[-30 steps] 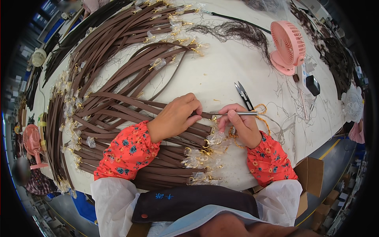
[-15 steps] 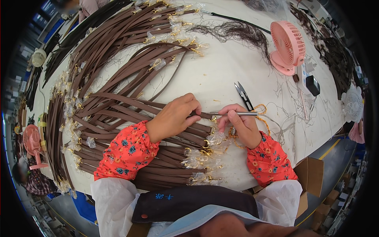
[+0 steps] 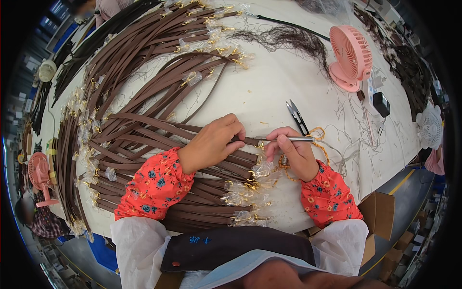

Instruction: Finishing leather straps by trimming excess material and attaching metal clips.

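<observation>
My left hand point(image 3: 215, 141) is closed around the end of a brown strap point(image 3: 251, 141), thumb and fingers pinching it near its gold-coloured hardware. Just to the right, my right hand point(image 3: 294, 151) grips a slim silver pen-like tool point(image 3: 303, 139) between thumb and fingers. The tool's thin tip points left and meets the strap's end. Under and beside my left hand lie several more brown straps point(image 3: 192, 219), their gold clasps point(image 3: 250, 186) wrapped in clear plastic. Thread snips point(image 3: 297, 117) with a black handle rest beyond my right hand, beside an orange cord point(image 3: 321, 139).
A pink desk fan point(image 3: 350, 55) stands at the far right, near a white power strip point(image 3: 373, 96). Loose dark threads point(image 3: 288, 39) lie at the back. More strap bundles point(image 3: 139, 48) cover the left side. An open cardboard box point(image 3: 378, 216) is below the table's right edge.
The silver tool in my right hand has shifted very slightly. Both hands otherwise keep their places, and the straps lie as before.
</observation>
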Demonstrator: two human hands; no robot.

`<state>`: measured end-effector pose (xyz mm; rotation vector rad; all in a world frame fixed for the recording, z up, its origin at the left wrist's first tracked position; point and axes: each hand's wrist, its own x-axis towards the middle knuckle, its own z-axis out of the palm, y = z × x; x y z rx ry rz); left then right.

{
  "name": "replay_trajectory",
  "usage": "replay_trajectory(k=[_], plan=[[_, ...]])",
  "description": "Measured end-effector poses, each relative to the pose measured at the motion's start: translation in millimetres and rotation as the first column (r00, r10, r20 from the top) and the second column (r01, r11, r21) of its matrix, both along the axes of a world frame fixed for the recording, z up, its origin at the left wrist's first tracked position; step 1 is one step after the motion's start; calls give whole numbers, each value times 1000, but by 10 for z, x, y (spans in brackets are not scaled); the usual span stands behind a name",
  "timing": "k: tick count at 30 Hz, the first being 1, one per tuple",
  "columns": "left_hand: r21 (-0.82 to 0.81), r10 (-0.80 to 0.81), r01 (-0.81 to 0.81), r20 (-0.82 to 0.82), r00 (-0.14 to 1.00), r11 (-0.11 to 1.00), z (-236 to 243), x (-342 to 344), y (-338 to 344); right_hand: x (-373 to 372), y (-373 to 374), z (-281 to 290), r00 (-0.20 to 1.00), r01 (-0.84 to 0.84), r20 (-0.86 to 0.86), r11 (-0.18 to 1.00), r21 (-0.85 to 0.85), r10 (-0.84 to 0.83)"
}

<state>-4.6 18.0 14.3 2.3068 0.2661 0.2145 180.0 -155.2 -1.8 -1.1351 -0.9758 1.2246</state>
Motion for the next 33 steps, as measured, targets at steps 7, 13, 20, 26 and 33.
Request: replay_trajectory(k=[7,13,20,26,33], plan=[[-5,2,-2,-7,1000,1000,1,-1,-3,-2,-2,-14,999,-2,-34,1000,1,2],[31,-3,3,13,1000,1000,-19,-12,4,-6,-7,-9,999,0,-33,1000,6,0],[96,-38,35,29,999,995,-8,8,-16,-14,-2,12,998,48,26,996,72,-50],[340,-61,50,22,998,939,14,-11,-54,-37,-6,61,996,72,57,996,56,-75],[303,-64,48,44,997,952,-8,-12,-17,-35,0,58,995,83,47,994,68,-87]])
